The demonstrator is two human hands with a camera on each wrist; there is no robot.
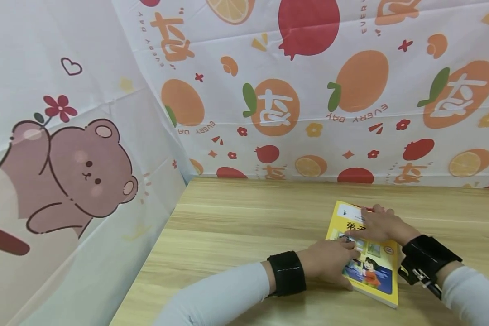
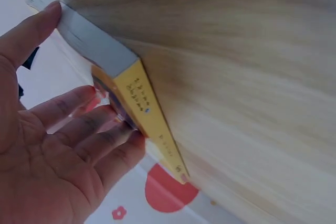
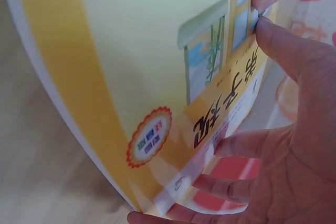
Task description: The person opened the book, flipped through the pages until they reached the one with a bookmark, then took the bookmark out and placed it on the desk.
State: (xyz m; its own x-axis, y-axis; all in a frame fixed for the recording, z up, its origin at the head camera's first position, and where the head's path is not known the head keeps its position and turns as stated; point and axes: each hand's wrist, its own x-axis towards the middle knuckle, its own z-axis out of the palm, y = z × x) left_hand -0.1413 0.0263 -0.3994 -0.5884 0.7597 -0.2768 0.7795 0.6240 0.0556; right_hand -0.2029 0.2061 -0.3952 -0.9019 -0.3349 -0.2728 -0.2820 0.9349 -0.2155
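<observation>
yellow book (image 1: 373, 250), under two hands on a wooden table (image 1: 236, 226)

item: one paperback, cover up; black title characters (image 3: 226, 103) near its far end, a picture of a figure in red (image 1: 371, 274) near its close end. all places below are taken from the book.

support: the wooden table, beneath the book and reaching well out to its left.

left hand (image 1: 328, 261): at the book's near left corner. spread wide; thumb at the white page edge (image 2: 97, 40), fingertips at the yellow spine (image 2: 149, 111). no closed hold shows. black wristband (image 1: 287, 274), left of the book.

right hand (image 1: 381, 226): across the book's far half. spread wide; fingertips along the far edge, thumb by the spine side, just beside the left fingertips. no closed hold shows; pressure cannot be told. second black band (image 1: 429, 258), right of the book.

surroundings: fruit-print cloth (image 1: 318, 104) beyond the book; printed bear (image 1: 91, 167) on a pale hanging, well to its left.

progress, as judged: done, both hands set to the book's edges, with the book on the table and its cover down. left, the hands have yet to come off it; no lift or opened page shows.
</observation>
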